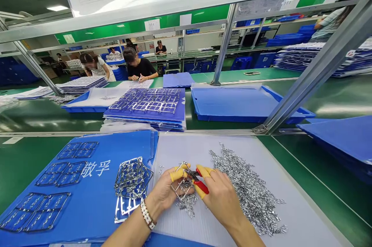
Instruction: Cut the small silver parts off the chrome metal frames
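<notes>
**Metal frame pinched above silver clippings**

The left hand (165, 192) pinched a metal lattice frame (178, 189) between its capped fingertips, and the right hand (221, 196) closed around red-handled cutters (202, 187), beside a heap of silver clippings (247, 189) on a pale corrugated sheet (290, 212).

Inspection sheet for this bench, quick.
Surface: grey plastic sheet on green workbench.
Job's things: metal lattice frame, red-handled cutters, heap of small metal pieces.
Clutter: stacked metal frames on blue plastic sheet.
Hands: left hand holds the frame; right hand holds the cutters; yellow finger cots on both.
Cables: nothing seen.
Surroundings: co-worker in black across the bench, blue crates.
</notes>
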A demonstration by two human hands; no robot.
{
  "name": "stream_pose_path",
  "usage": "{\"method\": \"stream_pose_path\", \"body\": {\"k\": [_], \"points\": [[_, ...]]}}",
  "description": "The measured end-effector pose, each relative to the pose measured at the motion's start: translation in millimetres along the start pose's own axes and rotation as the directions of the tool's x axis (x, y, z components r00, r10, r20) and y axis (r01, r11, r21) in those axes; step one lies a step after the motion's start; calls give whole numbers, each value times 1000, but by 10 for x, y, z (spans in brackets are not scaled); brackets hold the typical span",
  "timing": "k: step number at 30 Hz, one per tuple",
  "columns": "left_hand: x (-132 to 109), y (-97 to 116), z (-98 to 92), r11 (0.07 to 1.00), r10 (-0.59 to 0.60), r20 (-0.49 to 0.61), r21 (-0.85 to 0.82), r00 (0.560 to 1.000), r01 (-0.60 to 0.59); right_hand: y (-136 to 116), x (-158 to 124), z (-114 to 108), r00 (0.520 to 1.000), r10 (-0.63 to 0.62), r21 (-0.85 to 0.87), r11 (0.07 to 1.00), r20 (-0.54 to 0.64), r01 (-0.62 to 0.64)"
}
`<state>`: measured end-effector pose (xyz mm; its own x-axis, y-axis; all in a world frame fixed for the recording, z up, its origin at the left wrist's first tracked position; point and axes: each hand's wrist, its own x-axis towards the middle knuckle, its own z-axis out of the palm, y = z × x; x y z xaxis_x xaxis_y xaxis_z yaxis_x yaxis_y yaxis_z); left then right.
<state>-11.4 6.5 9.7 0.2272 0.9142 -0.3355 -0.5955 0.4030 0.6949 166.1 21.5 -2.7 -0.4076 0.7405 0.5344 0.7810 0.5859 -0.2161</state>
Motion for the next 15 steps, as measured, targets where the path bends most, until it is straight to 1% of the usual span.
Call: {"method": "stream_pose_path", "body": {"k": [3, 6, 8, 11, 13, 15], "points": [[9, -14, -9, 996, 64, -13, 61, 998, -64, 19, -18, 0, 998, 47, 90, 995, 35, -50], [9, -13, 5, 983, 144, -62, 125, 988, -136, 6, -7, -26, 985, 161, 247, 953, 66, -172], [15, -15, 7, 977, 168, -96, 149, 981, -153, -21, 30, -54, 958, 264, 373, 882, 115, -288], [41, -32, -23, 976, 153, -86, 171, 984, -137, -76, 119, -64, 896, 392, 526, 728, 208, -441], [60, -48, -56, 977, 137, -71, 175, 988, -123, -111, 178, -25, 866, 432, 600, 632, 253, -491], [69, -61, -79, 976, 130, -63, 183, 990, -117, -143, 223, 43, 851, 439, 663, 550, 288, -508]]}}
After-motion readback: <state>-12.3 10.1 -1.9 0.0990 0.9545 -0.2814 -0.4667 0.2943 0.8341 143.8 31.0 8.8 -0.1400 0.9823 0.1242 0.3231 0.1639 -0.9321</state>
